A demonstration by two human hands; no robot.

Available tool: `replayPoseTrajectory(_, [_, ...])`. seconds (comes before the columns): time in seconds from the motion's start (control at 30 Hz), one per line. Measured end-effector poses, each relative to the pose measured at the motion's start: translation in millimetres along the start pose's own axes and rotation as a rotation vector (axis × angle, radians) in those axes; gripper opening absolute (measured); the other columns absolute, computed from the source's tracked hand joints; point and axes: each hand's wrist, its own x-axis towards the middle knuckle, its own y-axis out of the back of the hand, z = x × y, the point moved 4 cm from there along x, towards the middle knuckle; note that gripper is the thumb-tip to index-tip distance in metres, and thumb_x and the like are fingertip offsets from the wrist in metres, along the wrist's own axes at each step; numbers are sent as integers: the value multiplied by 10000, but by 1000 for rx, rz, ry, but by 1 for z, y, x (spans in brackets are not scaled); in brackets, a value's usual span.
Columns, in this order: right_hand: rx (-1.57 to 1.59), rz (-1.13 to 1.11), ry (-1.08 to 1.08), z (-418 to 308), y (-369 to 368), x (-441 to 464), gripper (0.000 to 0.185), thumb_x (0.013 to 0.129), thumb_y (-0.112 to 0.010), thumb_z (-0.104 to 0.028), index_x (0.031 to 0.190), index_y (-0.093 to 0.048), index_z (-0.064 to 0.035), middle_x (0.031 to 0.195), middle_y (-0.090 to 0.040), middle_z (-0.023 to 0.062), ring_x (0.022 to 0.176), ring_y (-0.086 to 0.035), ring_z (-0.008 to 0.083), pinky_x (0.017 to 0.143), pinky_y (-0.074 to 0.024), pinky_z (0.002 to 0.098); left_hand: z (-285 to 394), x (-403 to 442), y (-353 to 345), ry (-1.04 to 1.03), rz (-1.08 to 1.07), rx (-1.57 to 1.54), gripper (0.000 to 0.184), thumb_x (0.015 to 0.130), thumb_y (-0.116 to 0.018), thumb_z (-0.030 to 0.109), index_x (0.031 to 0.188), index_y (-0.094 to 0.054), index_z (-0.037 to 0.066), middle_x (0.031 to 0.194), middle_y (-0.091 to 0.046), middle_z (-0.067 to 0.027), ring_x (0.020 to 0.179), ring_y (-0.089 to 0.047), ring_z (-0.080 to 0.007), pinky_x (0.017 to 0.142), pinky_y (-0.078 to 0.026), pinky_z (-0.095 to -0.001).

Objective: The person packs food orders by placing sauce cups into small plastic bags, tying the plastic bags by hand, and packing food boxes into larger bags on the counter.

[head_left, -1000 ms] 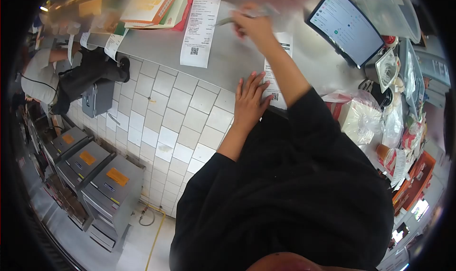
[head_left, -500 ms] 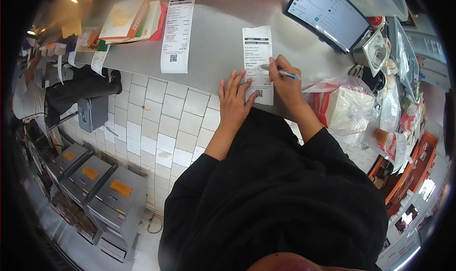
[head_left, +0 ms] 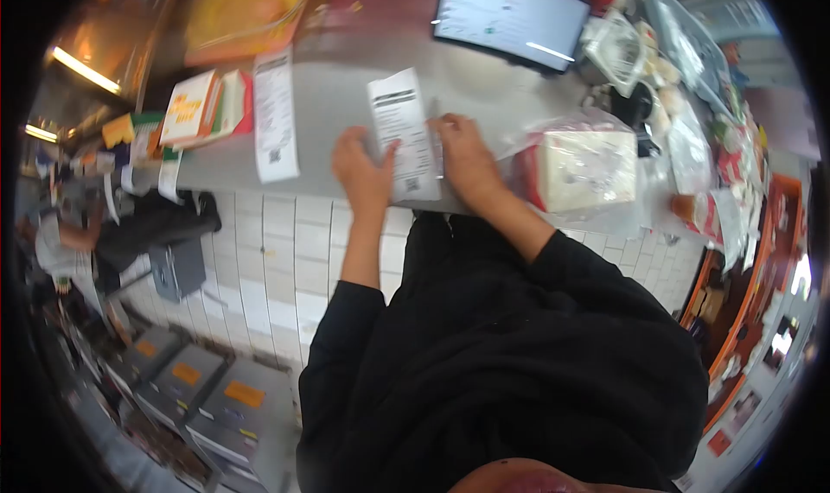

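A long printed receipt [head_left: 399,117] lies slightly tilted on the metal counter, between my two hands. At its left edge is my left hand [head_left: 363,171], the thumb touching the paper and the fingers apart from it, a little blurred. My right hand [head_left: 469,160] is beside the receipt's right edge, closed around a thin pen [head_left: 437,152] that is smeared by motion. A second receipt [head_left: 275,117] lies further left on the counter.
A tablet screen [head_left: 510,18] stands at the back. On the right sits a plastic-bagged box [head_left: 588,169]; small boxes [head_left: 192,108] are at the left. Beyond the counter's left end is another person [head_left: 73,238], near grey bins [head_left: 229,415].
My left hand has lifted from lying flat and shifted to the receipt's left edge. My right hand has moved off the print to the right side. The view has turned.
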Motion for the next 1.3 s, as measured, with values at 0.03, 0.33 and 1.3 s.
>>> replayPoseTrajectory(0.03, [-43, -33, 19, 5, -9, -3, 611, 750, -554, 60, 1317, -490, -157, 1361, -427, 183, 1243, -442, 353, 993, -433, 409, -1, 14, -6, 58, -29, 58, 609, 718, -784, 380, 1154, -525, 42, 1167, -553, -103, 1118, -488, -322, 968, -335, -465])
replayPoseTrajectory(0.33, [383, 301, 483, -12, 210, -73, 309, 826, -601, 40, 1124, -595, -37, 996, -623, 88, 789, -613, 191, 672, -495, 278, -42, 62, -18, 62, -226, 358, 371, 715, -829, 275, 890, -625, 21, 873, -623, -123, 862, -575, -247, 779, -477, -380])
replayPoseTrajectory(1.3, [1235, -725, -766, 348, 272, -277, 250, 867, -698, -230, 963, -694, 0, 1006, -682, 96, 929, -652, 174, 713, -590, 309, 348, -154, -295, 208, -877, -388, 326, 966, -532, 305, 1011, -622, -5, 764, -656, -140, 734, -650, -230, 660, -487, -346])
